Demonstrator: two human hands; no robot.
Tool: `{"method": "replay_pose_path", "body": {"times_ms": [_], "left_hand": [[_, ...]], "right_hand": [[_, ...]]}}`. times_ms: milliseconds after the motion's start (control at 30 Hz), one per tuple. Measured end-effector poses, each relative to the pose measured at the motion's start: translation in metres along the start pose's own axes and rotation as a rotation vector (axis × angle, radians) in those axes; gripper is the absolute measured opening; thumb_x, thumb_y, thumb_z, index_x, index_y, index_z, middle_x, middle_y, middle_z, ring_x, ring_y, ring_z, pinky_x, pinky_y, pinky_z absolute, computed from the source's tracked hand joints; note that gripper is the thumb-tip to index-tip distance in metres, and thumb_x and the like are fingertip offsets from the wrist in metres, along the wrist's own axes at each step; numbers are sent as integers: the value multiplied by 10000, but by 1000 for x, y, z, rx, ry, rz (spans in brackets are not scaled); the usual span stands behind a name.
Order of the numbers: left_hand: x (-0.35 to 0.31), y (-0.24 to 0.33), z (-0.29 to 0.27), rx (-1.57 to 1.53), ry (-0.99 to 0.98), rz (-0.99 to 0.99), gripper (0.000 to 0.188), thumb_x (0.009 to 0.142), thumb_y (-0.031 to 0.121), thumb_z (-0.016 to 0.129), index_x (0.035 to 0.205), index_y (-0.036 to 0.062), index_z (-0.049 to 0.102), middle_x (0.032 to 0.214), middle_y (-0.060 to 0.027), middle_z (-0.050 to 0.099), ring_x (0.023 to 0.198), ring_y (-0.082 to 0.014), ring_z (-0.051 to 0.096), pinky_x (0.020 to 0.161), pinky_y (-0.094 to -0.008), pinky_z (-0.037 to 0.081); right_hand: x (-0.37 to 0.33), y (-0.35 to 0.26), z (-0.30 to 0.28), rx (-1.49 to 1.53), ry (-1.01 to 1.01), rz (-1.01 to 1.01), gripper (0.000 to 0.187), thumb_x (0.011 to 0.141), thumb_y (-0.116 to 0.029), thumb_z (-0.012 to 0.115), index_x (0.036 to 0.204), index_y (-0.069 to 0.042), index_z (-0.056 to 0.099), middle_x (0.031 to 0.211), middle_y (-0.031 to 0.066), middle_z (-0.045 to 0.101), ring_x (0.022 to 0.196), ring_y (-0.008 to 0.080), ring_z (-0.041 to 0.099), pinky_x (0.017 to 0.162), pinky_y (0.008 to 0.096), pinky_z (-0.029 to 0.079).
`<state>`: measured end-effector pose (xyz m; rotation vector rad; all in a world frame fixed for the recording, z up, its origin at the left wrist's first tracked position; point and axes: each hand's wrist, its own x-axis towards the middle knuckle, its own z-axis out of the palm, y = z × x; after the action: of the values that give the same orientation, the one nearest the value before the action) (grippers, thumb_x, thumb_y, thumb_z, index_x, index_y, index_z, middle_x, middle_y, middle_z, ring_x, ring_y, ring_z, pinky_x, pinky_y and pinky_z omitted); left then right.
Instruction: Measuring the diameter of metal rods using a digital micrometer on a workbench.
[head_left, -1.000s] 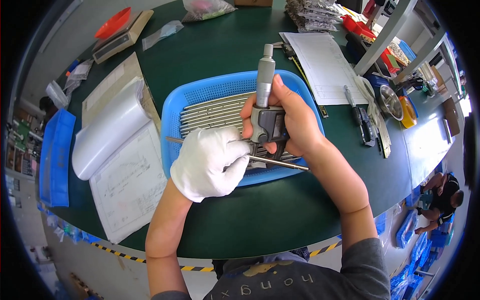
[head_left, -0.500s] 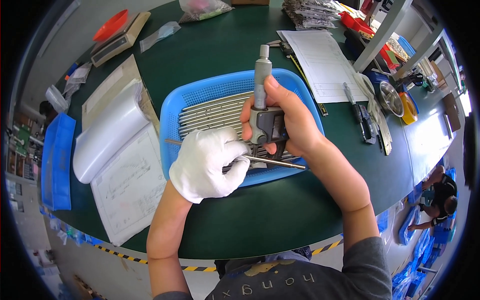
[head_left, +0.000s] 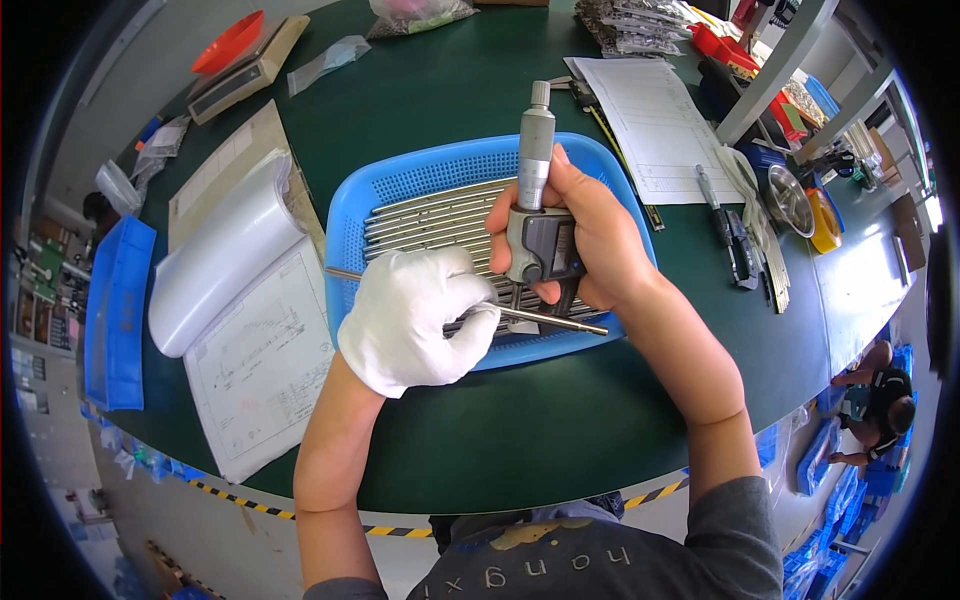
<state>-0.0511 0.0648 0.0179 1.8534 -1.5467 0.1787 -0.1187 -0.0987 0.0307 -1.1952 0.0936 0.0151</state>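
My left hand (head_left: 415,322), in a white glove, pinches a thin metal rod (head_left: 560,321) that slants across the near side of a blue plastic basket (head_left: 347,225). Bare, my right hand (head_left: 600,235) grips a digital micrometer (head_left: 537,190) with its thimble pointing up and away from me. The micrometer's lower end is at the rod, just right of my gloved fingertips; its contact faces are partly hidden. Several similar metal rods (head_left: 440,215) lie side by side in the basket, beneath both hands.
At left lie drawing sheets (head_left: 255,370) with a curled plastic cover (head_left: 225,255), and a blue tray (head_left: 118,315). A scale (head_left: 250,70) stands far left. To the right are a paper sheet (head_left: 650,130), a caliper (head_left: 600,110), another micrometer (head_left: 735,240) and a metal bowl (head_left: 790,200). Another person (head_left: 880,405) works far right.
The micrometer has turned slightly, its thimble now further right, and more of its display faces me. My left hand keeps its pinch on the rod with little movement.
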Motion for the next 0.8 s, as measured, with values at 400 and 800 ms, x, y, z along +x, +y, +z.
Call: {"method": "replay_pose_path", "body": {"times_ms": [400, 800], "left_hand": [[1, -2, 1, 2, 29, 15, 56, 587, 90, 581, 542, 75, 551, 539, -48, 491, 433, -220, 492, 399, -308, 388], [-2, -7, -5, 15, 44, -42, 67, 586, 90, 589, 537, 60, 555, 528, -63, 489, 438, -229, 495, 410, -312, 392]], "right_hand": [[-3, -2, -1, -51, 24, -3, 617, 858, -539, 257, 814, -2, 558, 647, 118, 586, 416, 107, 478, 321, 192, 360], [-1, -1, -3, 32, 24, 8, 630, 882, -512, 195, 847, 5, 554, 658, 131, 585, 435, 116, 487, 331, 196, 366]]}}
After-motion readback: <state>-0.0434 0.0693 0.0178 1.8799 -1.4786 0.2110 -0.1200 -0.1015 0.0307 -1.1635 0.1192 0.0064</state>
